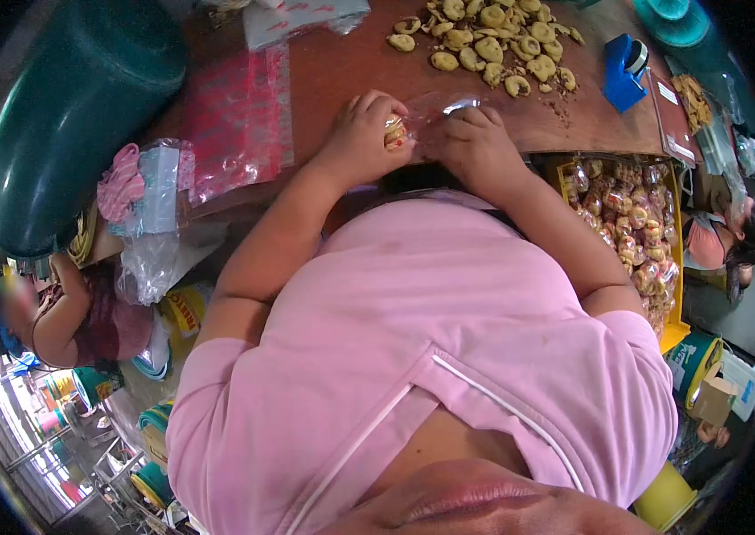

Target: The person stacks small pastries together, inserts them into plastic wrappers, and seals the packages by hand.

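My left hand [361, 138] is closed round a small clear plastic bag of cookies [395, 134], whose pale rounds and red print show beside my fingers. My right hand [483, 150] has its fingers curled down at the other end of the clear plastic, near the table edge; its fingertips are partly hidden, and shiny film shows above them. Just beyond both hands lies a loose heap of curled, golden cookies [493, 46] with crumbs around it. Flat printed plastic bags [237, 120] in red and clear lie left of my left hand.
A blue tape dispenser [625, 73] stands right of the cookies. At my right, a yellow crate [673, 332] holds many filled bags [631, 218]. A large green container [83, 107] is at the left. People are on the left [74, 312] and right [716, 236].
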